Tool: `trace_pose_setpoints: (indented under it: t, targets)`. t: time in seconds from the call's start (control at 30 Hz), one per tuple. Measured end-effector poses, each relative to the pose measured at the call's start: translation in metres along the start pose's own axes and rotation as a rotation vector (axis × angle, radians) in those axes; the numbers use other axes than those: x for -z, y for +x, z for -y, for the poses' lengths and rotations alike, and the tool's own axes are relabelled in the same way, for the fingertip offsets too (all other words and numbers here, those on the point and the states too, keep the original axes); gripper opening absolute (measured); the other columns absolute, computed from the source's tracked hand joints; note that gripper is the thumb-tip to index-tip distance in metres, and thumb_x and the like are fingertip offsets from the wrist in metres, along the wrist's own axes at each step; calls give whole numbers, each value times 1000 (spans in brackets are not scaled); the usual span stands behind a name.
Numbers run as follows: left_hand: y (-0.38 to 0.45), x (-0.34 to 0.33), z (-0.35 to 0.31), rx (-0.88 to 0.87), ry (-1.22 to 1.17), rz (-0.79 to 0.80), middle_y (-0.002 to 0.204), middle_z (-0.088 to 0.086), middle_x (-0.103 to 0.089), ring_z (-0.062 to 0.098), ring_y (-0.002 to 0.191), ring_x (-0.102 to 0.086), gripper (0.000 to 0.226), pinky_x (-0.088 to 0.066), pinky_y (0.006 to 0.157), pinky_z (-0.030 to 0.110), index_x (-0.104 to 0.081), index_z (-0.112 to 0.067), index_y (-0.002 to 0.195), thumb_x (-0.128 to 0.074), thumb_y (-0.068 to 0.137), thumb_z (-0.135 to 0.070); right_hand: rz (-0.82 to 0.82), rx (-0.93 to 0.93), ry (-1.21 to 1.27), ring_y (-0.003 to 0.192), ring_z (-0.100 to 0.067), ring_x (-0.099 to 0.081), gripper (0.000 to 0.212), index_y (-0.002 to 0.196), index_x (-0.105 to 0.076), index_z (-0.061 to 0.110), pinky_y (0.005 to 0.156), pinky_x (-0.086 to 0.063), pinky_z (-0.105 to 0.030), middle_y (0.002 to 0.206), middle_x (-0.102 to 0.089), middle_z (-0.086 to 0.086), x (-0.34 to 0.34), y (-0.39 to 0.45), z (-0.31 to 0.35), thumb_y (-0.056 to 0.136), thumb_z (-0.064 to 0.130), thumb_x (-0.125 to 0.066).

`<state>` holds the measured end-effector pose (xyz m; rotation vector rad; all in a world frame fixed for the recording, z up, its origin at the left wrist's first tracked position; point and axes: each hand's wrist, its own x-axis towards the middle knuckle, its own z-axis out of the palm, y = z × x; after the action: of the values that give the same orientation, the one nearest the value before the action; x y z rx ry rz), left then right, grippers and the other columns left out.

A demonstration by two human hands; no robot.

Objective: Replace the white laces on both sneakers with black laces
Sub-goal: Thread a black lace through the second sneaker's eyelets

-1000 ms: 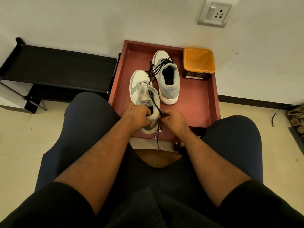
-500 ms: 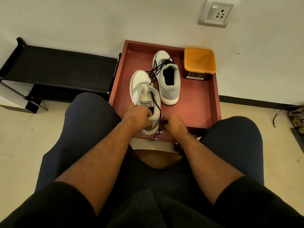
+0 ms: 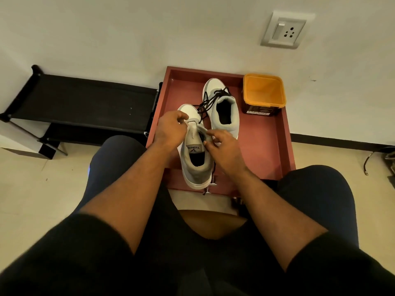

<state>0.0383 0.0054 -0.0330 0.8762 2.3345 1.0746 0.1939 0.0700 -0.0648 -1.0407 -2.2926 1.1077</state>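
Observation:
Two grey-and-white sneakers lie in a red tray [image 3: 267, 150]. The near sneaker [image 3: 195, 167] points away from me, its tongue pulled up. My left hand [image 3: 171, 129] pinches the sneaker's upper left side near the eyelets. My right hand [image 3: 222, 144] rests on its right side, fingers curled at a black lace [image 3: 213, 167] that runs down the shoe's right flank to the tray's near edge. The far sneaker [image 3: 224, 107] is threaded with black laces [image 3: 210, 101] left loose.
An orange-rimmed tub [image 3: 264, 95] stands at the tray's back right corner. A black low rack [image 3: 85, 103] sits to the left against the wall. My knees flank the tray. A wall socket [image 3: 283, 30] is above. A cable [image 3: 369, 159] lies at far right.
Both hands have moved up from the sneaker's heel to its eyelet area. The lace end that hung past the tray's edge is now shorter.

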Motion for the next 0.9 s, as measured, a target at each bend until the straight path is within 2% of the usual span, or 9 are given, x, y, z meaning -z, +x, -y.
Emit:
trace_pose_setpoints:
  t: [0.1,0.27,0.37,0.43,0.53,0.67,0.77,0.83,0.9]
  targets:
    - [24,-15,14,53,3,96,131,8,-60,19,124,-53,43,-41,102,23,-62,-10,126,-53,87,6,21,35,-72,104,-20,-59,37,120,-60,14,89,-49,-37,111,-66,-3,-9,22,9,84,13,-66]
    - [37,-27,13,-147,114,178,132,7,-59,21,124,-52,48,-41,105,28,-63,-15,126,-49,85,5,98,-16,-141,96,-22,-64,31,118,-65,14,80,-48,-29,105,-70,-5,-13,31,0,89,7,-58]
    - [50,-30,3,-160,136,178,106,1,-68,20,105,-62,33,-48,92,31,-64,-18,124,-60,91,-15,71,0,-176,95,-24,-64,28,117,-66,13,80,-50,-32,105,-71,-6,-15,20,-3,92,8,-54]
    - [59,-35,-2,-112,107,193,87,-5,-64,18,90,-65,30,-51,77,31,-67,-19,116,-68,87,-26,66,6,-159,96,-26,-64,28,117,-65,12,82,-51,-37,106,-71,-8,-15,12,-3,92,8,-54]
    - [64,-46,-6,-30,220,211,90,-5,-67,14,81,-63,32,-48,67,28,-71,-19,102,-79,76,-34,81,-3,-120,100,-26,-64,30,121,-64,11,87,-51,-40,110,-70,-9,-17,7,-1,94,9,-52]
    - [61,-59,-11,-23,378,109,102,6,-65,26,91,-64,36,-49,68,32,-60,-15,111,-72,78,-20,68,-17,-50,104,-22,-64,29,123,-64,15,92,-51,-38,113,-70,-5,-16,5,0,97,14,-50]
    - [59,-54,-18,-31,192,33,100,3,-58,21,87,-58,44,-45,69,31,-48,-13,126,-59,85,-1,88,-28,-108,101,-26,-65,32,122,-63,15,88,-52,-39,110,-70,-8,-15,6,-2,94,9,-49]
    - [60,-42,-19,-13,77,-42,101,2,-56,18,89,-55,45,-47,71,30,-49,-13,124,-53,84,8,103,-37,-165,98,-28,-65,33,122,-62,17,84,-53,-41,107,-70,-8,-16,8,-3,94,10,-47]
    - [64,-23,-17,-58,134,-111,99,4,-58,20,86,-56,36,-46,68,31,-57,-14,109,-49,82,9,121,-57,-209,96,-30,-65,36,124,-61,20,82,-54,-42,106,-71,-8,-18,11,-5,93,11,-45]
